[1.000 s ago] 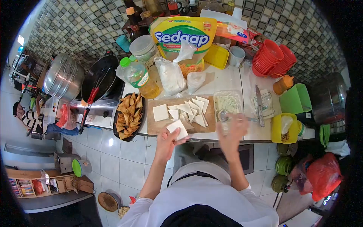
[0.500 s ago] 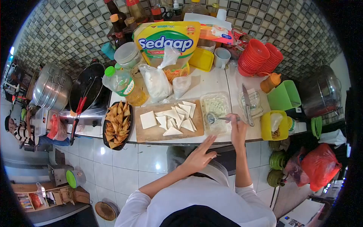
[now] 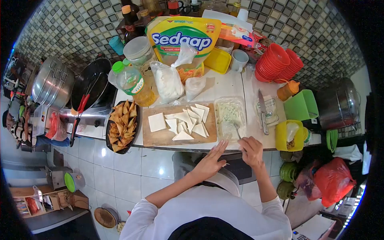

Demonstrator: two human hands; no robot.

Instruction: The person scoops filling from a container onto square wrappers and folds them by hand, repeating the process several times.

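Note:
My right hand (image 3: 251,151) is closed around the handle of a metal spoon (image 3: 237,130), whose bowl end dips into a clear plastic tub (image 3: 241,105). Pale, green-flecked filling (image 3: 229,114) covers the bottom of this tub. My left hand (image 3: 211,161) lies palm down at the counter's front edge, fingers stretched toward the tub's near side and thumb apart. To the left of the tub, a wooden cutting board (image 3: 154,138) carries white pastry wrappers (image 3: 183,136), several folded into triangles and a square stack (image 3: 157,122). Farther left, a black tray (image 3: 137,134) holds browned triangular pastries (image 3: 122,120).
A knife (image 3: 263,112) lies right of the tub, near a yellow container (image 3: 289,127) and a green one (image 3: 302,103). Behind the board stand an oil bottle (image 3: 134,86), tied white bags (image 3: 168,84) and a Sedaap pouch (image 3: 184,30). Red bowls (image 3: 273,64) are stacked at the back right.
My right hand has come down toward the counter's edge, drawing the spoon to the near right part of the tub. My left hand stays almost in place. The camera view has shifted slightly.

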